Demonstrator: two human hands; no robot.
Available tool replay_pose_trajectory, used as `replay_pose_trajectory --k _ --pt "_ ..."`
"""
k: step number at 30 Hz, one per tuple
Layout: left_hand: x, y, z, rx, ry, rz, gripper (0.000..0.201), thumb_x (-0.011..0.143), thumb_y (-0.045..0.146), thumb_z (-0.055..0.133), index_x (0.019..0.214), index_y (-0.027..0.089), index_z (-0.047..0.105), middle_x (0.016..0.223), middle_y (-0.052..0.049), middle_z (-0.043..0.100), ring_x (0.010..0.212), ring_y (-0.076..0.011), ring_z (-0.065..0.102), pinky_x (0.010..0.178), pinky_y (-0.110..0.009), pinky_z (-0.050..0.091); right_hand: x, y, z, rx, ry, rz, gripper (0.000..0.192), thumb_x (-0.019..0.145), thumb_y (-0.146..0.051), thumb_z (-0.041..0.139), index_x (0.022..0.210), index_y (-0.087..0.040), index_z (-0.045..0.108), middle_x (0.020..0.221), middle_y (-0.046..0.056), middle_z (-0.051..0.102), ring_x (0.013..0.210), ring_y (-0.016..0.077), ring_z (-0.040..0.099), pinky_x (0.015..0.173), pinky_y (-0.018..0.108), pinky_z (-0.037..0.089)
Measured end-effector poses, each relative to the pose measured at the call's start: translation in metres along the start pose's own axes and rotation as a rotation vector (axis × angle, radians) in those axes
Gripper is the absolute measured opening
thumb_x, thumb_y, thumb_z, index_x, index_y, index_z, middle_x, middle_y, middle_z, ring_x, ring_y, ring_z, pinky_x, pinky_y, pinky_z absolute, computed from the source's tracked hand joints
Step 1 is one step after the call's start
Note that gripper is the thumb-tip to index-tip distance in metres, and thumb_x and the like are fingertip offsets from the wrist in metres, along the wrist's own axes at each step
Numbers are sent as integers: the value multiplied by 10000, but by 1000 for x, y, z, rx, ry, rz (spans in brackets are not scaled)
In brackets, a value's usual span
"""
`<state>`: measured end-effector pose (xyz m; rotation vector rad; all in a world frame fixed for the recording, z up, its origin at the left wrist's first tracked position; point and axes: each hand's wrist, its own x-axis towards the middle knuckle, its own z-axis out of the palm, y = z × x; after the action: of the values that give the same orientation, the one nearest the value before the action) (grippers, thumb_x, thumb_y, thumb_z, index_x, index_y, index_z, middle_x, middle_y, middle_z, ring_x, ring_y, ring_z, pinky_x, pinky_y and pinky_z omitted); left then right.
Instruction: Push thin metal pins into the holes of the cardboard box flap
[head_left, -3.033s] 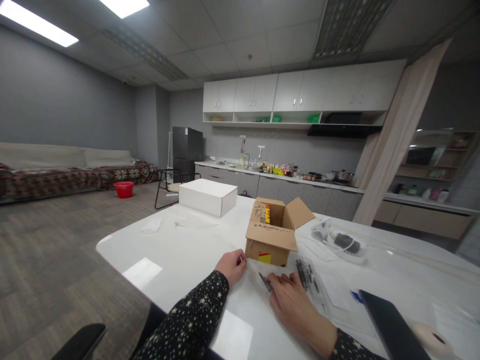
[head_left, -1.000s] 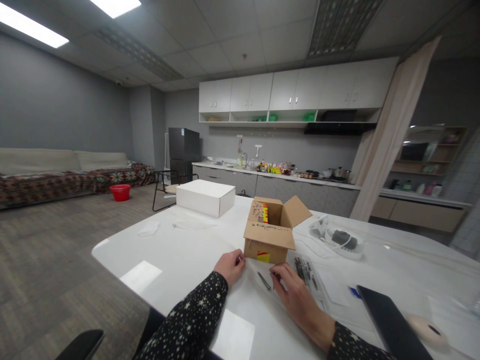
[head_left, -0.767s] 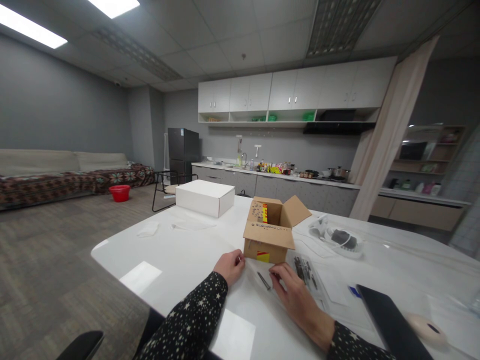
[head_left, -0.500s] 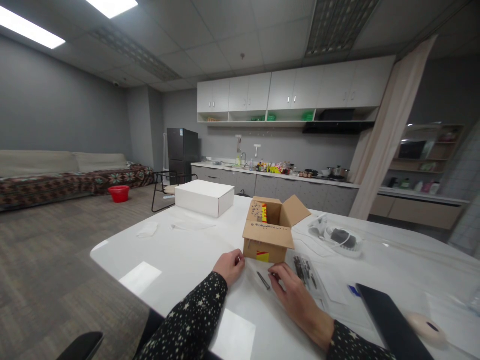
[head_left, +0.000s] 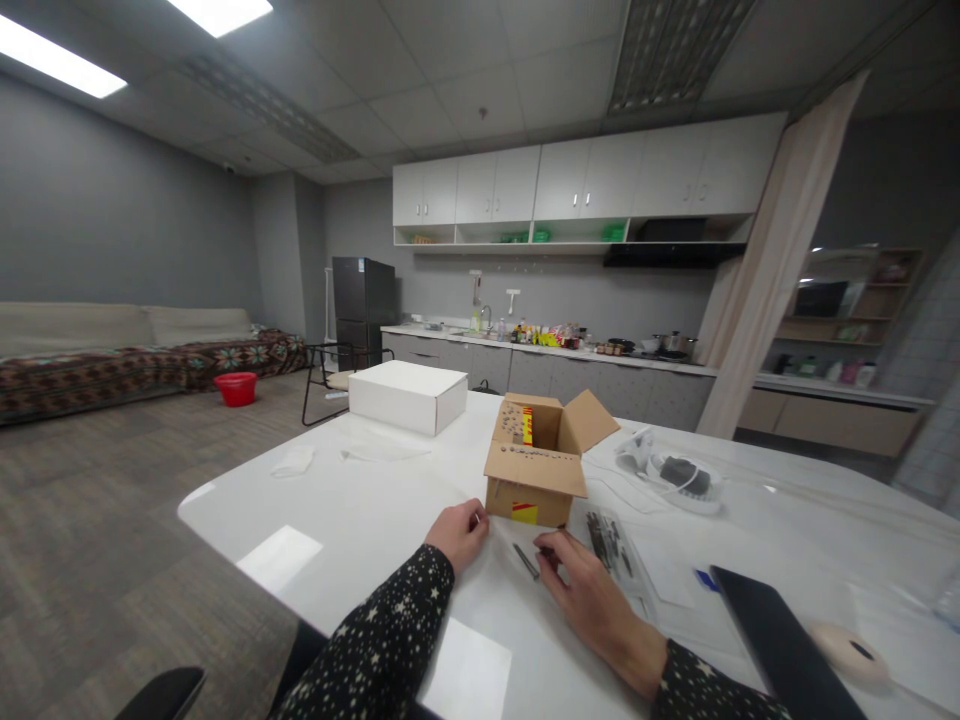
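- Grey and metallic, a slim rod (head_left: 526, 562), perhaps a screw, lying loose on the white table (head_left: 360, 510) between both hands.
- Much nearer to the right hand (head_left: 579, 580) than to the left hand (head_left: 459, 535); just left of the right fingertips, close to the thumb. Actual contact with the rod hard to judge.
- Long axis aslant: far end toward the left, near end toward the right and the wearer. Near end beneath the thumb side, far end out past the fingertips.
- Right thumb and fingers bunched together, low over the table; any small piece within the pinch impossible to make out.
- Left fingers curled loosely, resting near the front left corner of the cardboard box (head_left: 536, 478); contents, if any, hidden by the fingers.
- Just right of the right fingers, a clear tray (head_left: 640, 588) with dark pieces (head_left: 598, 541).
- Box directly beyond the rod, flaps raised.
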<state>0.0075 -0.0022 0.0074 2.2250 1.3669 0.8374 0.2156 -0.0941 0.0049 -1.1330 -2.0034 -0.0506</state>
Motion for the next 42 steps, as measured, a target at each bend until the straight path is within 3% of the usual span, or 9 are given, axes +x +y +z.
replay_pose_trajectory --k 6,12,22,30,33,42 --pt "-1 1 -1 13 -9 -6 117 792 189 493 762 186 607 607 21 542 595 -118 479 585 -217 310 1 -5 -3 -26 91 -94 78 899 -147 473 900 -215 511 766 20 609 682 152 613 652 275 522" --pt "2 -1 2 10 -6 10 129 801 202 481 765 185 604 596 22 529 592 -120 479 588 -219 314 10 -19 -21 -16 156 -181 113 904 -142 460 827 -221 487 727 9 585 659 140 580 640 268 506" --pt "2 4 0 20 -10 -2 139 797 188 476 766 186 611 591 23 523 589 -123 471 590 -222 316 57 -47 -88 29 349 -91 30 882 -243 526 891 -218 537 772 37 625 702 162 605 666 287 513" --pt "0 6 -1 9 -9 -8 135 794 169 483 770 180 615 610 17 546 600 -122 480 601 -221 320 123 -27 -128 268 246 158 211 812 -345 624 931 -180 567 854 61 647 755 171 623 687 303 523" --pt "1 6 -1 8 -12 -11 136 798 173 484 776 179 618 615 14 554 603 -123 487 598 -219 322 137 -16 -132 300 261 182 233 785 -351 643 917 -170 580 833 63 652 758 170 621 702 312 526" --pt "1 7 -2 8 -17 -14 143 802 175 483 777 180 623 631 10 574 615 -125 497 607 -221 333 148 5 -128 386 138 248 220 748 -324 652 882 -157 603 798 45 653 723 153 621 686 302 531"
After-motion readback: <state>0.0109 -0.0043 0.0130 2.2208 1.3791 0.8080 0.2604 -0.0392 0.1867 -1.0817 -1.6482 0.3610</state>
